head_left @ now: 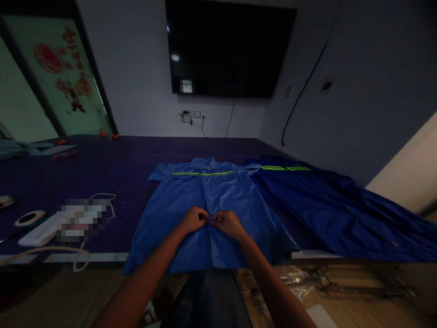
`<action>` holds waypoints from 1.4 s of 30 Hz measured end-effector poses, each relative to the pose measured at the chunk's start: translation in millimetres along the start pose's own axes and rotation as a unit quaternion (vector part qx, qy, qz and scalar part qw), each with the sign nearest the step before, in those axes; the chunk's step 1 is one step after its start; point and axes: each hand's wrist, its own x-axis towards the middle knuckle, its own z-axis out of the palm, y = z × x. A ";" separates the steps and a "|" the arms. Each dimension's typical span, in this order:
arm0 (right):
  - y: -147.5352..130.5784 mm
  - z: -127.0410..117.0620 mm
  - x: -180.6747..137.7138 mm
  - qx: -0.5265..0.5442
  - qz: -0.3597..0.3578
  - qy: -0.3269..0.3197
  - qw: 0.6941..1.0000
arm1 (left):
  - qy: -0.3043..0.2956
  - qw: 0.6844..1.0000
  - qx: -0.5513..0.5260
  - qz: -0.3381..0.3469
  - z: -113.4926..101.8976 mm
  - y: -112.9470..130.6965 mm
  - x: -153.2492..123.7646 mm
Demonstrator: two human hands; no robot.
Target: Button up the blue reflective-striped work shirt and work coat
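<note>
A light blue short-sleeved shirt (180, 196) lies front up before me, its collar away from me and its hem over the table's near edge. A yellow-green stripe crosses its chest, and a button placket runs down the middle. My left hand (195, 219) pinches the placket from the left with curled fingers. Close beside it, my right hand (228, 224) pinches the same placket from the right. The fingertips almost meet, and whatever small part of the placket lies between them is too small to make out.
A darker blue garment (307, 200) with yellow-green stripes spreads over the table's right side. To the left lie a white power strip (41, 230), a tape roll (30, 218) and a pale cord (44, 249). A dark screen (232, 50) hangs on the wall beyond the purple table (136, 152).
</note>
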 end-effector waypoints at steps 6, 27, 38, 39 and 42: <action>-8.0 -4.2 -1.5 -0.048 0.035 0.001 0.998 | -0.003 1.000 0.011 -0.003 -0.5 0.8 0.4; -4.5 3.5 -2.2 -0.052 -0.007 0.037 0.998 | 0.029 1.000 0.000 -0.006 1.0 3.7 3.2; -10.5 -0.5 -3.3 -0.089 -0.031 0.012 0.996 | 0.020 0.998 0.041 -0.041 0.1 -1.3 3.4; -10.9 -1.2 -3.5 -0.084 -0.033 0.010 0.996 | 0.018 0.998 0.044 -0.044 -0.1 -1.6 3.4; -11.2 -2.6 -4.3 -0.071 -0.029 0.013 0.997 | 0.019 0.997 0.049 -0.050 -0.7 -2.6 3.3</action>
